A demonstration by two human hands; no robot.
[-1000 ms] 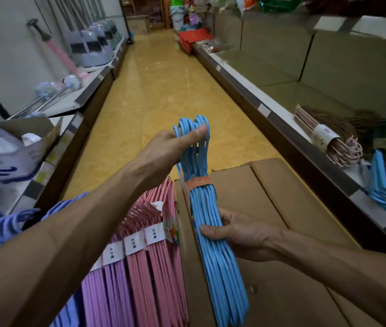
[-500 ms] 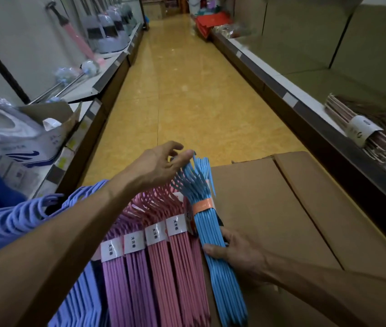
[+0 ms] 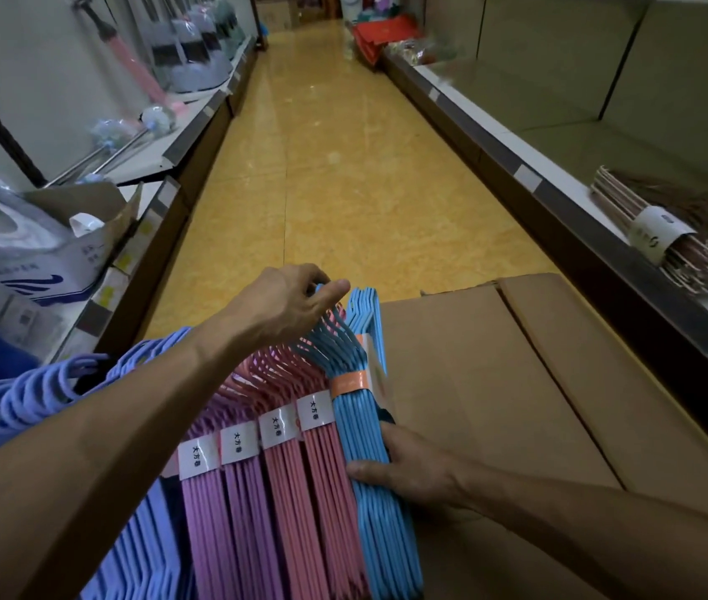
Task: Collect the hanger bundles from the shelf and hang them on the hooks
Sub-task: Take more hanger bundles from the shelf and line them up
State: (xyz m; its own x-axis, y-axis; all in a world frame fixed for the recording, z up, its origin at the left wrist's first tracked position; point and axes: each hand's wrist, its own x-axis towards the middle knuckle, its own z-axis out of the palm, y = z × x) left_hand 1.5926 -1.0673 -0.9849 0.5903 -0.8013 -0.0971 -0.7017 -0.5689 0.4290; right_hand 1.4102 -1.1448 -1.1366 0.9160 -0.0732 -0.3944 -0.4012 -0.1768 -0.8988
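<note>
A blue hanger bundle (image 3: pixel 369 435) with an orange band sits at the right end of a row of hanging bundles, against a cardboard box. My right hand (image 3: pixel 413 469) grips its lower part from the right side. My left hand (image 3: pixel 287 303) pinches the hook ends at the top of the bundle. To its left hang pink hanger bundles (image 3: pixel 300 491), a purple hanger bundle (image 3: pixel 214 521) and lilac-blue hangers (image 3: pixel 10 404), most with white labels. On the right shelf (image 3: pixel 560 201) lies a pale pink hanger bundle (image 3: pixel 672 244) with a white band.
A large closed cardboard box (image 3: pixel 516 404) fills the space to the right of the row. A yellow tiled aisle (image 3: pixel 335 166) runs ahead between two shelf units. The left shelf carries mops (image 3: pixel 127 136), dustpans and a boxed item (image 3: pixel 40 262).
Both hands brought the blue bundle down from a raised position and set it in line beside the pink bundles. The view tilted downward.
</note>
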